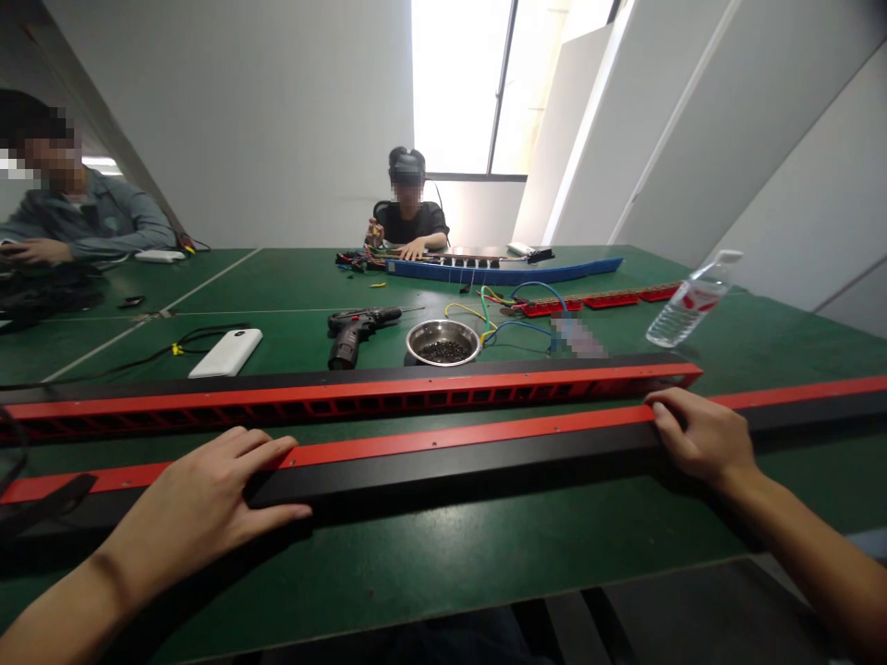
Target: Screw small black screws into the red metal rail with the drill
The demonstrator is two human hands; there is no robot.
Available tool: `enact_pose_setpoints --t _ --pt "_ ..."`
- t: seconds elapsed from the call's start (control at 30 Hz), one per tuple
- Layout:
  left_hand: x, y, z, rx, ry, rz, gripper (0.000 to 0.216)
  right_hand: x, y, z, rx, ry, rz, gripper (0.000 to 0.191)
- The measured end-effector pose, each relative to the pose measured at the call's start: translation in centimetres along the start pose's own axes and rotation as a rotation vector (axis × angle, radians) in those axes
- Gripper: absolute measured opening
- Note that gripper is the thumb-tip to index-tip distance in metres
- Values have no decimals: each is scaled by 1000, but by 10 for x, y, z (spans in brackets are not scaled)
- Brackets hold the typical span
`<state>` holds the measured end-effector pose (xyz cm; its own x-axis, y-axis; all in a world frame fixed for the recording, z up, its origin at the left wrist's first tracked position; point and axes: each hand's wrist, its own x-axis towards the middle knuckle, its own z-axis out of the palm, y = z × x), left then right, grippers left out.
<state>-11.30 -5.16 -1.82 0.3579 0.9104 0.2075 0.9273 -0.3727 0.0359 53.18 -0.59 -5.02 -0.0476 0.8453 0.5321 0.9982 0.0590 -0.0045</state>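
Two long black-and-red metal strips lie across the green table. My left hand (208, 503) rests on the near strip (471, 448) toward its left part, fingers stretched over its top and thumb along its front face. My right hand (697, 434) curls over the same strip farther right, fingers wrapped on its top edge. The far strip (388, 390), with a row of square holes, lies just behind, parallel and untouched.
Behind the strips sit a cordless drill (353, 332), a steel bowl of dark screws (443, 342), a white power bank (227, 353), coloured wires (513, 309) and a tilted water bottle (689, 300). Two other people sit at the far and left sides.
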Motion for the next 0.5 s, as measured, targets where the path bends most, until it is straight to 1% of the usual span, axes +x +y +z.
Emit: enact_pose_setpoints --t 0.07,0.13,0.2,0.23,0.27,0.3,0.33,0.4,0.43,0.5 --pt "11 7 -8 -35 -32 -26 59 4 -7 -4 13 -24 9 33" --pt "34 19 -16 -46 -20 -51 55 10 -20 -7 55 -15 -13 32" --pt "69 31 -22 -36 7 -94 54 19 -42 -12 143 1 -84 31" --pt "91 35 -24 -54 25 -133 54 24 -57 -14 194 -27 -140 29" --pt "113 37 -24 -75 22 -216 54 29 -74 -17 247 -59 -191 28" --pt "136 36 -24 -108 11 -341 53 35 -92 -19 297 -105 -239 27" --pt "158 32 -22 -121 -7 -412 56 41 -110 -21 333 -141 -275 26" --pt "196 20 -15 -160 -73 -507 57 56 -145 -23 374 -186 -334 24" --pt "210 14 -10 -193 -118 -550 54 64 -161 -22 398 -195 -351 24" --pt "231 2 1 -281 -195 -617 41 84 -187 -16 425 -205 -361 24"
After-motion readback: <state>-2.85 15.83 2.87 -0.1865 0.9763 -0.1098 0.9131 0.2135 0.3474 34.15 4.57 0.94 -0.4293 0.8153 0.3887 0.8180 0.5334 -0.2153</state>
